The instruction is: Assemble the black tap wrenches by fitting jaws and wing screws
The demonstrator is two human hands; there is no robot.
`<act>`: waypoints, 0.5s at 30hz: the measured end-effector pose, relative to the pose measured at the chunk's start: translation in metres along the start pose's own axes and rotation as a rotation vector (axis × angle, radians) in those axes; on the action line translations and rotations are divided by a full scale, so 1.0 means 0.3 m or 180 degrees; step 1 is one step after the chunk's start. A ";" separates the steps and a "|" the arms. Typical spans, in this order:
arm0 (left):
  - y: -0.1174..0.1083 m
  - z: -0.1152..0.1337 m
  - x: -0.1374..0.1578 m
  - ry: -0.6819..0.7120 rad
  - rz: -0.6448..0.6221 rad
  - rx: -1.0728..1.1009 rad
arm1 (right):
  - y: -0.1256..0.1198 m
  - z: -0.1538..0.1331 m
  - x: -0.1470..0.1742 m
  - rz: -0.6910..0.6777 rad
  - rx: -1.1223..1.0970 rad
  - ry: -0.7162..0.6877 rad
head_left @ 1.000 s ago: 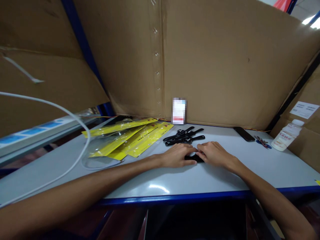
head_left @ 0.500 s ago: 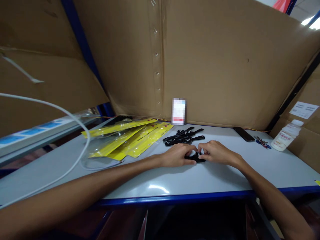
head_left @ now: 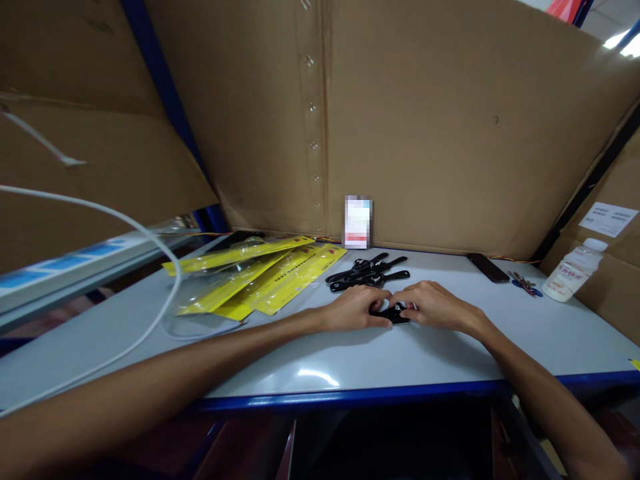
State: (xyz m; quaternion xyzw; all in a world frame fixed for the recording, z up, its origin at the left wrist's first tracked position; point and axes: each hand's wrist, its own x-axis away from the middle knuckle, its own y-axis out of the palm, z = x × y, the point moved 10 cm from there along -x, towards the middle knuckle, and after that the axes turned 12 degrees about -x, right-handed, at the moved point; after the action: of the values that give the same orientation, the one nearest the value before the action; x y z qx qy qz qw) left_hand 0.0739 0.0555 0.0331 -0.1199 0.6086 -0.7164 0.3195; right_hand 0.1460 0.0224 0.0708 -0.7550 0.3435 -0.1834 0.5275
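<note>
The left hand partly hides the black tool.

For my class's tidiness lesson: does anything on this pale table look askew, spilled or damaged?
The flat yellow plastic packages look askew, overlapping at uneven angles, left of the slim black tools. No spill or damage shows.

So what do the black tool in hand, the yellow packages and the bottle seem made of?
Black tool: perhaps painted metal or hard plastic, dark with slight silvery glints; too covered to be sure.
Yellow packages: probably printed card with glossy clear plastic, which catches glints and is see-through.
Bottle: likely smooth plastic, as it looks pale and half see-through.
</note>
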 end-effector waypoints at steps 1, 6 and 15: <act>0.000 0.001 0.000 0.0011 -0.0004 0.0003 | 0.000 0.005 -0.001 0.0025 0.0037 0.0051; -0.003 0.005 0.001 0.0011 -0.0005 0.0025 | -0.010 0.019 -0.004 0.0142 0.0240 0.0277; -0.006 0.009 0.004 -0.0007 -0.0001 -0.0014 | 0.009 -0.018 -0.007 0.0098 0.0051 -0.0093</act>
State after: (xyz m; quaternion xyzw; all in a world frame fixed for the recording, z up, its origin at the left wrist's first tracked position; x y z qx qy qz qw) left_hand 0.0739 0.0527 0.0353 -0.1214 0.6097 -0.7150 0.3197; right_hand 0.1402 0.0199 0.0705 -0.7480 0.3458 -0.1670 0.5413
